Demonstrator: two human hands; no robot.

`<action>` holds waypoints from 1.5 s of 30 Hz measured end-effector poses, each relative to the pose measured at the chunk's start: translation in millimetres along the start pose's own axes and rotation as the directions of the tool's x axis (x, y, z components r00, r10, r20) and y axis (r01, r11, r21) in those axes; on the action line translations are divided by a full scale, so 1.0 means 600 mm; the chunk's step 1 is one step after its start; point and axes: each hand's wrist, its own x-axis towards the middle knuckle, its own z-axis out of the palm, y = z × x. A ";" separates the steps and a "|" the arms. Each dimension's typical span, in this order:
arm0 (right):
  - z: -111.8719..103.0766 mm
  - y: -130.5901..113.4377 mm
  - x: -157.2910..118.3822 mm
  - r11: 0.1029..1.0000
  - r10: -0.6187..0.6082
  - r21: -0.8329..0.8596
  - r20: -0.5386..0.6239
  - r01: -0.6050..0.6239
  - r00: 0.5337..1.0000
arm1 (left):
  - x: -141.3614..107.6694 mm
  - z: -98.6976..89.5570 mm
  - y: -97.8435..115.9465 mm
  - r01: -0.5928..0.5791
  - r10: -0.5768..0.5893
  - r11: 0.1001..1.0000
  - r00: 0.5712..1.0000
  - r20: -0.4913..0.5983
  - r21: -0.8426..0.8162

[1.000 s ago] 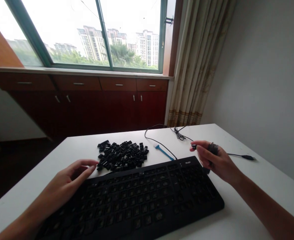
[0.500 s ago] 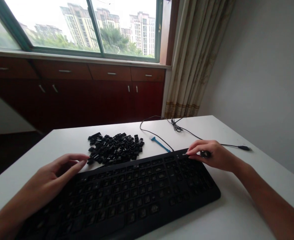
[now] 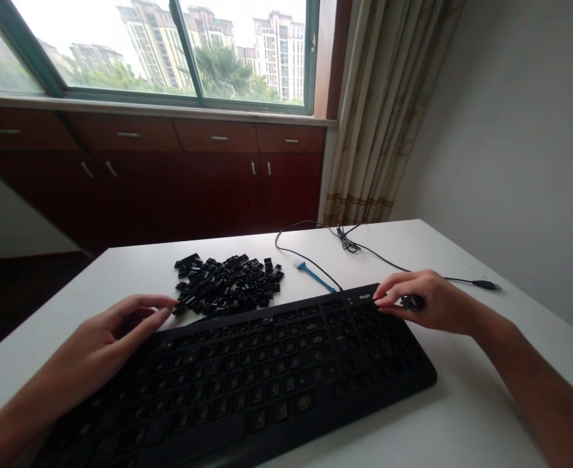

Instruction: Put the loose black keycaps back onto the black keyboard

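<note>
A black full-size computer keyboard (image 3: 247, 383) lies across the white table in front of me, with many keycaps seemingly absent from its top surface. My right hand (image 3: 427, 302) is over the keyboard's top right corner, its fingertips at the upper edge. It pinches a small black object (image 3: 412, 301), partly hidden by my fingers. My left hand (image 3: 105, 331) rests at the keyboard's upper left edge with fingers apart, holding nothing. Just beyond those fingertips lies a heaped pile of black keycaps (image 3: 227, 283).
A light blue plastic tool (image 3: 315, 278) lies behind the keyboard on the white table (image 3: 462, 416). A thin black cable (image 3: 349, 246) loops at the table's back and ends in a plug (image 3: 484, 285) at right. Dark red cabinets (image 3: 169, 182) stand beyond the table.
My right hand has dropped from above the table to the keyboard's top right corner, still holding the small black object. The left hand has barely moved.
</note>
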 end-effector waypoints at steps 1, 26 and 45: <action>-0.001 -0.001 0.000 1.000 0.006 0.006 0.001 -0.006 1.000 | 0.000 0.000 0.000 -0.002 0.002 1.000 1.000 -0.001 0.000; 0.027 -0.111 0.059 0.579 0.278 0.803 -0.355 0.139 0.892 | -0.005 0.000 0.016 -0.029 0.029 1.000 0.999 0.015 0.010; 0.024 -0.010 0.020 0.950 0.203 -0.224 -0.080 -0.216 0.976 | -0.017 0.005 0.033 -0.102 0.102 0.993 0.995 0.002 -0.065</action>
